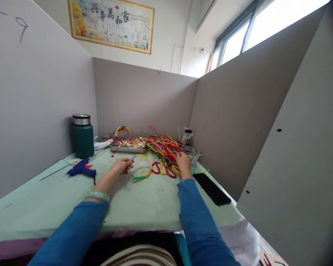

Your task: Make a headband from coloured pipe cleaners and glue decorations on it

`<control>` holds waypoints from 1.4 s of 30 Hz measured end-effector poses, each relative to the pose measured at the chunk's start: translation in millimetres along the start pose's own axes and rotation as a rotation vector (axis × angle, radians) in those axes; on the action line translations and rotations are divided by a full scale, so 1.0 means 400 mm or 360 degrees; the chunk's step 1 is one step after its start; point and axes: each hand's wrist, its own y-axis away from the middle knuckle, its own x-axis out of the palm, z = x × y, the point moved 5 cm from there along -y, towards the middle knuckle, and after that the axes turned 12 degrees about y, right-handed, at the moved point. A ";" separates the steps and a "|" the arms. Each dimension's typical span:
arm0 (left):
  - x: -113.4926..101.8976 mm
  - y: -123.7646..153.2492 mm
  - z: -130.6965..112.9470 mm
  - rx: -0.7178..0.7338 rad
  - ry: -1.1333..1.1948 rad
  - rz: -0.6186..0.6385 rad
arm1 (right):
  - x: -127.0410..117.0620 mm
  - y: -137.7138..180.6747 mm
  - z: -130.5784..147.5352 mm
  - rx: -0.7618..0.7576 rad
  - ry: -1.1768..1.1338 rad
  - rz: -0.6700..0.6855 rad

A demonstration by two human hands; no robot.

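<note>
Striped fabric point(138, 255) lies nearest the camera, below the tabletop point(150, 216). Beyond it, the left hand point(123, 166) pinches one end of a curved band point(150, 165), fingers drawn narrow; the band is located immediately right of that hand, above the tabletop. The right hand point(184, 161) is at the near right edge of a pile of coloured strands point(162, 145), fingertips together; whether it grips a strand cannot be told.

Status: judged partly complete. Lavender, yellow, pink, orange and green sections cover most of the visible arc; a thin grey length under the left hand appears uncovered and is probably outstanding. A fully coloured hoop point(130, 132) stands beyond the left hand, at a tray point(127, 150).

Orientation: C-shaped. The gap faces the left hand; the crown points toward the right hand. The gap-to-crown axis runs roughly sideways between the hands; the green end lies on the wearer's side.
</note>
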 end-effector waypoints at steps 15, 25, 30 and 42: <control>0.002 0.000 0.001 0.0017 -0.0027 -0.0017 | 0.043 -0.008 -0.016 -0.0025 0.0166 0.0327; 0.016 0.025 -0.017 0.0006 -0.0068 -0.0038 | 0.062 -0.011 -0.047 0.0044 0.0371 0.0630; 0.019 0.034 -0.022 -0.0002 -0.0070 -0.0053 | 0.053 -0.016 -0.044 0.0115 0.0364 0.0535; 0.008 0.008 -0.001 0.0007 -0.0025 -0.0029 | 0.063 0.000 -0.019 0.0117 0.0360 0.0458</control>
